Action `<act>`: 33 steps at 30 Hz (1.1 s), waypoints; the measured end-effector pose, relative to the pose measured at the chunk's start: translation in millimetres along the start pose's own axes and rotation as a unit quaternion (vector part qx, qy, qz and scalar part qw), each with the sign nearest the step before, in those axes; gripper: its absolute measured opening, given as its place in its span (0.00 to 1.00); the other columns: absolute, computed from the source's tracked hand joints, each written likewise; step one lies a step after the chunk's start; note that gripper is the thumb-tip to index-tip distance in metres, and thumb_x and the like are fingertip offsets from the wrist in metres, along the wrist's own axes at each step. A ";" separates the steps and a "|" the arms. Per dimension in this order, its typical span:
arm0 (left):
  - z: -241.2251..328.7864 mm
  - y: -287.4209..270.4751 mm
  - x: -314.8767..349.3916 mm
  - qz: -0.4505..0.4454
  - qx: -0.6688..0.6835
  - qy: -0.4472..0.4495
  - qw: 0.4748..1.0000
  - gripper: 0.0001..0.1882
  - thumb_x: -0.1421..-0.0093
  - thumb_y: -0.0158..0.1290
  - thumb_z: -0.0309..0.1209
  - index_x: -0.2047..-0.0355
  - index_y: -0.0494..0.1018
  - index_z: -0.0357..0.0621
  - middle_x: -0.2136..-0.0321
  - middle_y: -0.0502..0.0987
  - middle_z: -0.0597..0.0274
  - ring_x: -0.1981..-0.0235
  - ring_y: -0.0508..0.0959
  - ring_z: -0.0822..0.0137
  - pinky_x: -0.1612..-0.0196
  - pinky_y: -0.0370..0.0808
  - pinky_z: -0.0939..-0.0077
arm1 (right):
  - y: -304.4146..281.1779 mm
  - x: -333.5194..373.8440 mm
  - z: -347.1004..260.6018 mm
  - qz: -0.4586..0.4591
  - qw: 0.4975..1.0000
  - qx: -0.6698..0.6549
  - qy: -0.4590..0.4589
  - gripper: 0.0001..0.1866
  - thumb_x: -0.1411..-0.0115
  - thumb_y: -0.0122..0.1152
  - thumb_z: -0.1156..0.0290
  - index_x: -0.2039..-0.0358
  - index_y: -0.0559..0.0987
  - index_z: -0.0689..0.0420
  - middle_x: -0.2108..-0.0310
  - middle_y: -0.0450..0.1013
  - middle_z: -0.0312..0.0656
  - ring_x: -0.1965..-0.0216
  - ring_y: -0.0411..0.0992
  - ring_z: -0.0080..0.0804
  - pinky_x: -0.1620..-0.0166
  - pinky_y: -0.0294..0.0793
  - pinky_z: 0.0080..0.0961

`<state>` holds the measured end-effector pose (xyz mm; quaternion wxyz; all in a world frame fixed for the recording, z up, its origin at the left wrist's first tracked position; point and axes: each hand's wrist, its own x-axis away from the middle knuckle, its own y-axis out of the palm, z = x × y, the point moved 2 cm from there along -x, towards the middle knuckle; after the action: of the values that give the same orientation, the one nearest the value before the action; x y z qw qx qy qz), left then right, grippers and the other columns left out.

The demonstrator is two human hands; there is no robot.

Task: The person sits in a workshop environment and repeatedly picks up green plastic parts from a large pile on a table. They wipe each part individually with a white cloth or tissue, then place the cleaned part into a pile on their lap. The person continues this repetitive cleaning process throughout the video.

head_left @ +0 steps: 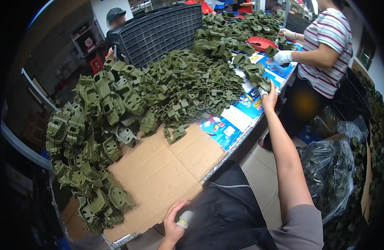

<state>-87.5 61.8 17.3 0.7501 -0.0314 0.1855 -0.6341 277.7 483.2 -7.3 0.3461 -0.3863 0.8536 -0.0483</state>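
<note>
My right hand (pixel 270 98) reaches far out over the table's right edge, its fingers closed at the end of an olive-green moulded plastic part (pixel 255 76). White coverings show on its fingertips. My left hand (pixel 174 225) is beside the near edge of a cardboard sheet (pixel 158 175), fingers loosely bent and apart, with nothing in it. A pale cover sits on its thumb. Small green plastic pieces (pixel 188 79) form a wide heap beyond the cardboard. Larger hollow green shells (pixel 96 146) are piled along the left side. A small green piece (pixel 175 134) lies at the cardboard's far edge.
A black plastic crate (pixel 163 35) stands on its side behind the heap. Across the table's right end, a person in a striped shirt (pixel 327 41) works with white gloves near a red basket (pixel 262 43). Plastic bags (pixel 325 166) of green parts lie at the right.
</note>
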 end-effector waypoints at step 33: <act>43.1 -170.7 37.5 0.458 -0.399 0.132 0.783 0.40 0.48 0.55 0.33 0.38 0.48 0.44 0.40 0.52 0.49 0.37 0.49 0.50 0.37 0.42 0.55 | -1.5 323.6 -427.0 -0.538 0.635 -0.550 -0.066 0.30 0.49 0.58 0.75 0.43 0.63 0.58 0.46 0.62 0.49 0.42 0.58 0.36 0.42 0.57 0.28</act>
<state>-229.4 -15.5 96.6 0.8410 -0.1555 0.5114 -0.0833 -139.0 178.9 136.8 0.0381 -0.8982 0.3382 0.2783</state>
